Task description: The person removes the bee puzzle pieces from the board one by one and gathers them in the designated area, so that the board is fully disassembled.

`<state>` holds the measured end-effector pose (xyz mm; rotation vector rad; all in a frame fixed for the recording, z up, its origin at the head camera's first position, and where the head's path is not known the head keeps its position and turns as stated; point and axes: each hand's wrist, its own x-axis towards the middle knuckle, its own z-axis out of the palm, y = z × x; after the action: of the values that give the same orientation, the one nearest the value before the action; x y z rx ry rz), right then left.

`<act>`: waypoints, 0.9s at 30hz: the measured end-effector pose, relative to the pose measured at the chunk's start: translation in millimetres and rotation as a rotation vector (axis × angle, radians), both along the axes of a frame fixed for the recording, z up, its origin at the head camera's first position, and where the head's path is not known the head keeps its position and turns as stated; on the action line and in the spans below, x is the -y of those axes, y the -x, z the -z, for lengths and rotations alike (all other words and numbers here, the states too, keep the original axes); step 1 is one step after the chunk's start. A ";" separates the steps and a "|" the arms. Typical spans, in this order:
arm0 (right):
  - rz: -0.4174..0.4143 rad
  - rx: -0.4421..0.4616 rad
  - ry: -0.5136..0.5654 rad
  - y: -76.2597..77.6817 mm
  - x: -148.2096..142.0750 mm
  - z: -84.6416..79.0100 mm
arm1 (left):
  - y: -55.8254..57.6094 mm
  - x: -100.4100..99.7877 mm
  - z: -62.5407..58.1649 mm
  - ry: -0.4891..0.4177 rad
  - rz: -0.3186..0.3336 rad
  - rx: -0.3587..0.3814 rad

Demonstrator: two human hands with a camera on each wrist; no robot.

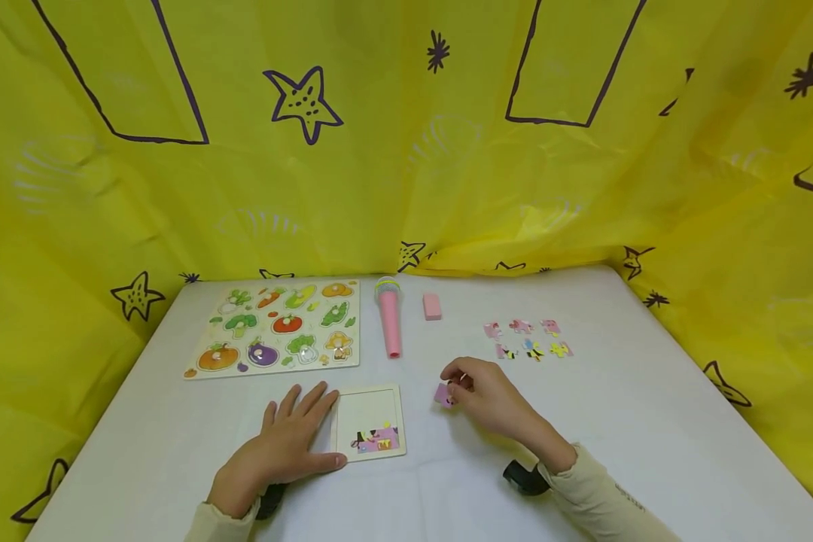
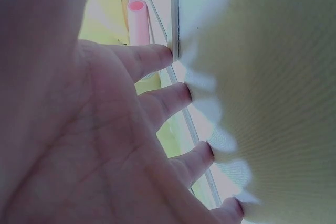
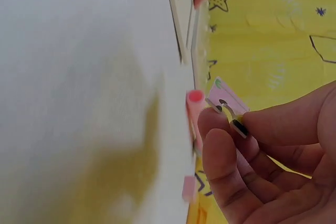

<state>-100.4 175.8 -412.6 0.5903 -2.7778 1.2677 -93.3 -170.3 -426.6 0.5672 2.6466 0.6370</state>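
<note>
In the head view my left hand point(image 1: 286, 443) lies with straight, spread fingers at the left edge of a small square puzzle tray point(image 1: 367, 406); thumb and index fingertip touch its frame. Fitted puzzle pieces point(image 1: 383, 434) fill part of the tray's lower right. To the right of the tray, my right hand point(image 1: 485, 395) pinches a pink puzzle piece point(image 1: 442, 396) between thumb and fingers, held above the table. The right wrist view shows this pink puzzle piece point(image 3: 229, 96) from the side, partly covered by fingertips. In the left wrist view, fingertips point(image 2: 181, 93) rest on the white surface.
Several loose puzzle pieces point(image 1: 533, 348) lie in two rows at the right. A vegetable peg board point(image 1: 278, 325) is at the back left. Beside it lie a pink toy microphone point(image 1: 391, 324) and a pink block point(image 1: 432, 306). Yellow cloth point(image 1: 406, 188) walls the table's back and sides.
</note>
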 end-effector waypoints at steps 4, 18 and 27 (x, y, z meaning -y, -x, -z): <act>0.026 -0.017 0.014 -0.3 -14.5 1.3 | 0.0 -0.1 0.1 0.003 -0.003 -0.001; 0.165 0.030 -0.011 3.1 -62.1 7.0 | 0.4 0.6 -0.1 -0.013 0.001 -0.001; 0.219 0.034 -0.039 10.1 -86.9 10.9 | 2.6 1.5 -0.9 -0.010 0.017 -0.016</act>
<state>-110.5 262.7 -423.5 0.2584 -2.8052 1.1907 -95.9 -171.8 -425.6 0.5997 2.6516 0.6438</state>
